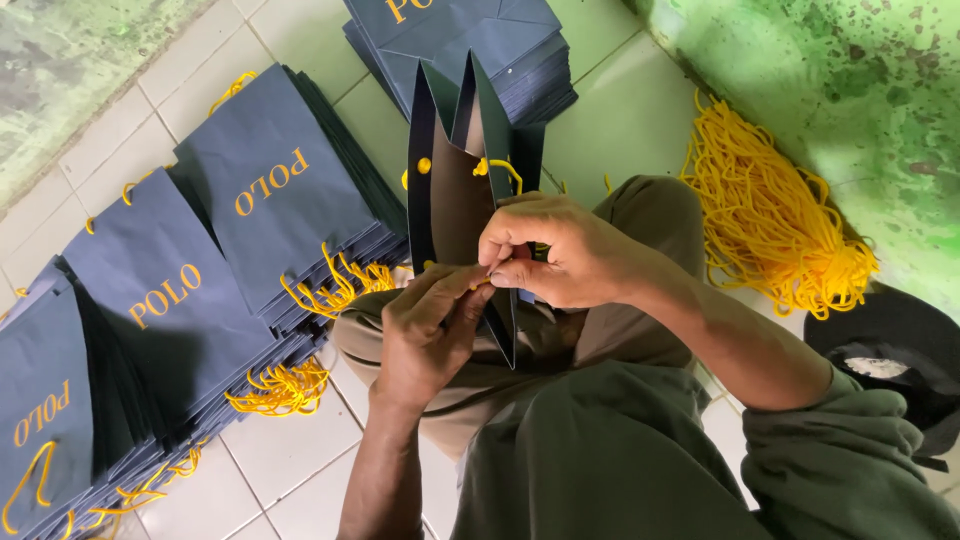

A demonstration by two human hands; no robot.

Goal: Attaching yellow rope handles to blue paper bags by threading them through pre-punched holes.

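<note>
Above the person's lap, both hands work on one dark navy paper bag [455,195], held upright with its gusset folds fanned open. Left hand [425,335]: its grip is closed around the lower edge of the bag, thumb and fingers pressing the paper from below. Right hand [560,250]: its grip is pinched on a yellow cord [500,168] at the bag's inner panel; the cord loops upward through a punched hole, and a yellow knot shows on the left panel. The two hands are touching at the fingertips.

On the tiled floor [290,450], rows of finished navy bags [270,185] with gold lettering and yellow handles lie overlapped along the left side. Another stack of flat navy bags [470,40] sits at the top edge. A bundle of loose yellow cords [770,220] lies at the right, near the green-stained wall. A dark cap [890,350] rests just below that bundle.
</note>
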